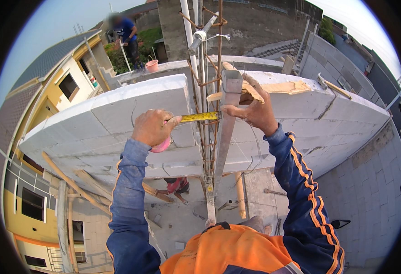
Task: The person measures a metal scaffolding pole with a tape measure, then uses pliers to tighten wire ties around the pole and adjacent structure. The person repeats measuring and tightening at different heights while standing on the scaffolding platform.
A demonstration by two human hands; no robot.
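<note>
Tape measure (199, 117), held in the left hand (154, 127), is stretched below the top edge of the block wall (109, 121) to the metal bar (232, 86) gripped by the right hand (256, 109), spacing apparently being checked, a steady reading seemingly needed next.

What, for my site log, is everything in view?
Tape measure: one, yellow, centre
Metal bar: one, grey, centre
Rebar: several, rusty, wall gap
Block walls: several, grey, centre and right
Wood pieces: several, tan, right wall top
Hooked tool: one, brown, beside wood
Bucket: one, pink, upper left
Workers: two, in blue and red; upper left, below
Buildings: several, yellow, left
Timbers: several, tan, lower left
Left hand: one, navy sleeve, on tape
Right hand: one, navy sleeve, at bar
</note>
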